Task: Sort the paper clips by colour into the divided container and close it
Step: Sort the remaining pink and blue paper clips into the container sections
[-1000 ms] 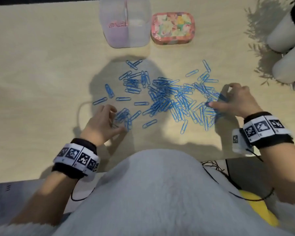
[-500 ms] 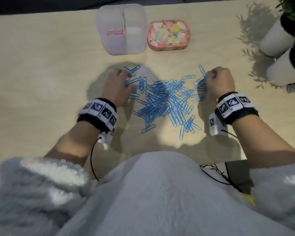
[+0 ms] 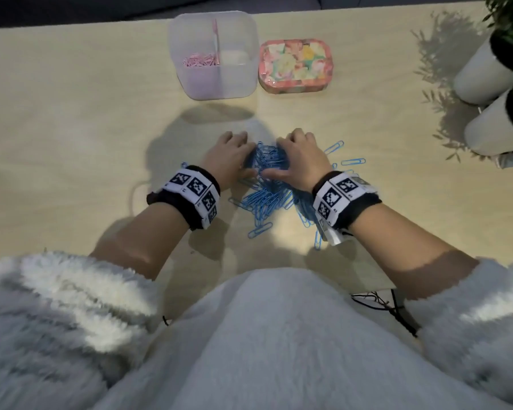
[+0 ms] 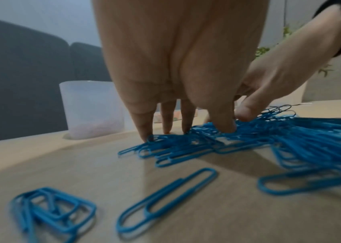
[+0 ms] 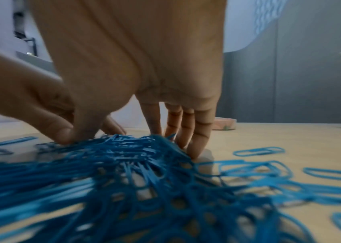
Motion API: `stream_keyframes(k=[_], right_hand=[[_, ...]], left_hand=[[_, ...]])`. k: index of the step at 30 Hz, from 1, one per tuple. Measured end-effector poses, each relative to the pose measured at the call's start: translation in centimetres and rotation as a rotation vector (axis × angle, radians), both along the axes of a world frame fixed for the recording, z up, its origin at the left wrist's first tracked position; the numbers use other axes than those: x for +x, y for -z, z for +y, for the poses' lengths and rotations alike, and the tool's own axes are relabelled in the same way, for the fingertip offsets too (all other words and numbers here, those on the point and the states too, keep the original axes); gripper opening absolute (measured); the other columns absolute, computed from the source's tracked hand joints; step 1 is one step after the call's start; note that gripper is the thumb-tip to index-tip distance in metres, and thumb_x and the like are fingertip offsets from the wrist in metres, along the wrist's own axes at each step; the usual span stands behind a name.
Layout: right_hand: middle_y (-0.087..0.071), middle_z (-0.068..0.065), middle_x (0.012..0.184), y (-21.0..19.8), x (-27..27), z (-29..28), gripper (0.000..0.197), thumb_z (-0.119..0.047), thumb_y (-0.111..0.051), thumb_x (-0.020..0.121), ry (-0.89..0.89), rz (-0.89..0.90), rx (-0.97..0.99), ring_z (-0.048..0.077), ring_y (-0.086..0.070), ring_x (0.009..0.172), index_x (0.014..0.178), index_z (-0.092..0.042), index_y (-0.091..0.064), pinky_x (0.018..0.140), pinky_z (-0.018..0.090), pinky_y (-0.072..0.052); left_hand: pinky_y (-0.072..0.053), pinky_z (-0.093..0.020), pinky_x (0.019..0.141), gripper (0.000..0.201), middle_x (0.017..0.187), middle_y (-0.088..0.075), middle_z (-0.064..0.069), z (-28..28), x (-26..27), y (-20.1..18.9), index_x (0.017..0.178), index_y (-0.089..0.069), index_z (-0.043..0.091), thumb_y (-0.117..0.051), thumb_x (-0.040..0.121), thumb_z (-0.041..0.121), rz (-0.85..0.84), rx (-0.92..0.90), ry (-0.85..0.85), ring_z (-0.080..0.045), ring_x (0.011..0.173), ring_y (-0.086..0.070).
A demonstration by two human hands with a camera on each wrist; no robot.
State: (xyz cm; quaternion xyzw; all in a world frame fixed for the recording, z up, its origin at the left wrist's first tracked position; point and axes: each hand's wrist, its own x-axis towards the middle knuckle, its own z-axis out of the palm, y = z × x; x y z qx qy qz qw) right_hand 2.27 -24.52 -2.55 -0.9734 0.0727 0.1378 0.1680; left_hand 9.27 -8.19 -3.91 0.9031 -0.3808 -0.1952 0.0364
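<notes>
A heap of blue paper clips (image 3: 267, 161) lies on the wooden table between my two hands. My left hand (image 3: 231, 158) stands on the heap's left side, fingertips (image 4: 144, 136) down on the table and thumb pressed into the clips (image 4: 248, 136). My right hand (image 3: 299, 161) mirrors it on the right, fingers (image 5: 198, 144) against the pile (image 5: 123, 156). Neither hand lifts anything. The clear divided container (image 3: 214, 84) stands open at the back, with pink clips (image 3: 197, 61) in its left compartment.
A pink floral tin (image 3: 295, 65) sits right of the container. Stray blue clips (image 3: 353, 162) lie right of and below the heap (image 3: 259, 230). Two white plant pots (image 3: 483, 75) stand at the far right. Cables (image 3: 382, 303) hang at the table's near edge.
Both hands moved from the outer edges of the scattered clips inward, raking them into one dense heap between the palms. The spread of clips has shrunk.
</notes>
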Motion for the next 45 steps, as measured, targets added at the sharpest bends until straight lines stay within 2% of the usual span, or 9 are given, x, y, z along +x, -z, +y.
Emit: stream_keyframes(k=[6,14,18,21,28,35,39,41,45], right_hand=[[-0.05,0.017,0.117,-0.1,0.3,1.5,0.037,-0.018,-0.06,0.083,-0.071,0.0,0.02,0.036,-0.045,0.112,0.119,-0.011,-0.056,0.088,0.043,-0.043],[-0.06,0.023,0.108,-0.5,0.5,1.1,0.019,-0.008,-0.053,0.087,-0.142,-0.008,0.01,0.039,-0.054,0.103,0.102,-0.001,-0.061,0.081,0.039,-0.04],[-0.067,0.02,0.091,-1.7,1.8,-0.1,0.011,-0.009,-0.063,0.08,-0.007,-0.007,0.197,0.031,-0.06,0.089,0.086,0.0,-0.067,0.073,0.032,-0.043],[-0.061,0.001,0.057,-3.6,3.9,-1.3,0.022,-0.005,-0.07,0.077,0.184,0.038,0.494,0.005,-0.056,0.053,0.059,-0.011,-0.06,0.057,0.021,-0.044],[-0.056,-0.006,0.035,-8.7,12.2,-1.8,0.023,-0.002,-0.064,0.082,0.444,0.076,0.8,0.004,-0.052,0.034,0.064,-0.012,-0.054,0.039,0.016,-0.048],[-0.07,0.016,0.087,-9.7,20.1,0.1,0.029,-0.012,-0.078,0.069,0.41,0.058,0.505,0.029,-0.07,0.083,0.09,0.0,-0.062,0.083,0.045,-0.057],[-0.074,0.011,0.082,-10.3,20.3,1.7,0.024,-0.019,-0.074,0.07,0.303,0.015,0.182,0.022,-0.069,0.092,0.065,-0.009,-0.053,0.079,0.033,-0.055],[-0.068,0.013,0.107,-10.2,20.3,2.3,0.021,-0.018,-0.073,0.076,0.282,-0.009,0.138,0.023,-0.065,0.099,0.086,-0.003,-0.062,0.074,0.027,-0.049],[-0.06,0.016,0.118,-10.1,20.0,1.9,0.027,-0.009,-0.056,0.086,0.287,-0.061,0.208,0.029,-0.061,0.106,0.111,0.0,-0.058,0.081,0.024,-0.048]], left_hand=[[-0.038,-0.04,0.095,0.043,0.127,-0.048,-0.018,-0.2,-0.9,-0.5,0.131,-0.044,0.008,-0.05,0.089,0.008,-0.06,-0.072,-0.057,-0.036,0.111,-0.046],[-0.042,-0.035,0.085,0.034,0.112,-0.059,-0.017,-0.2,-1.1,-1.1,0.117,-0.054,0.004,-0.058,0.084,0.007,0.142,-0.256,-0.402,-0.031,0.103,-0.055],[-0.041,-0.029,0.078,0.029,0.11,-0.061,-0.016,0.3,-0.7,-1.3,0.112,-0.059,0.003,-0.059,0.083,0.007,0.243,-0.313,-0.515,-0.029,0.1,-0.057],[-0.044,-0.03,0.081,0.026,0.109,-0.062,-0.015,0.8,-0.4,-1.6,0.108,-0.06,0.004,-0.061,0.082,0.011,0.299,-0.38,-0.616,-0.028,0.101,-0.058],[-0.046,-0.033,0.082,0.023,0.106,-0.066,-0.015,2.2,0.6,-2.1,0.105,-0.062,0.007,-0.062,0.083,0.012,0.331,-0.403,-0.685,-0.03,0.097,-0.062],[-0.051,-0.036,0.085,0.024,0.1,-0.066,-0.016,2.6,1.3,-2.0,0.104,-0.063,0.007,-0.062,0.08,0.008,0.391,-0.451,-0.711,-0.031,0.094,-0.062],[-0.054,-0.049,0.086,0.022,0.089,-0.061,-0.009,2.2,2.4,-3.4,0.103,-0.061,0.006,-0.06,0.082,0.006,0.46,-0.593,-0.757,-0.028,0.084,-0.061],[-0.055,-0.046,0.084,0.021,0.09,-0.06,-0.01,1.4,3.7,-5.1,0.105,-0.061,0.001,-0.058,0.084,0.003,0.417,-0.648,-0.732,-0.024,0.079,-0.059],[-0.052,-0.028,0.073,0.012,0.079,-0.062,-0.014,-0.9,7.3,-8.6,0.087,-0.065,0.003,-0.059,0.077,0.005,0.224,-0.705,-0.756,-0.025,0.073,-0.058]])
